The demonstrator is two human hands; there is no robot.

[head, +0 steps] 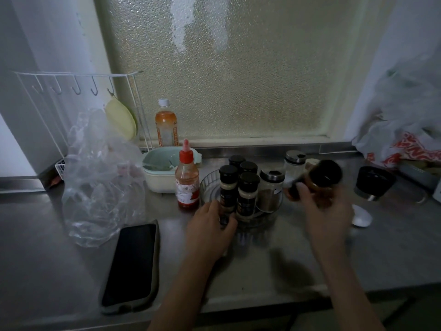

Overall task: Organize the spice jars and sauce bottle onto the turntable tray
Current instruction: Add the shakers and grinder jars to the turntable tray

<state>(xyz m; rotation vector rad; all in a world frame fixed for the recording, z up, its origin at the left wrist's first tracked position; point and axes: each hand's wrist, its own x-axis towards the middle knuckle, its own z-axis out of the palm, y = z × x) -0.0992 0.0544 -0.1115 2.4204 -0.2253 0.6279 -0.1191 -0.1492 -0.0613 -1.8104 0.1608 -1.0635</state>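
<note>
Left hand fingers clamped on front spice jar | right hand fingers grip dark jar (blurred, tilted)

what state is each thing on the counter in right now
sauce bottle: upright, capped, beside the tray
turntable tray: partly filled with upright jars
black-lid jars: upright, lids on
left hand: fingers on the front-left jar's base
right hand: holding a tilted dark-lid jar, blurred
phone: flat, screen dark
</note>
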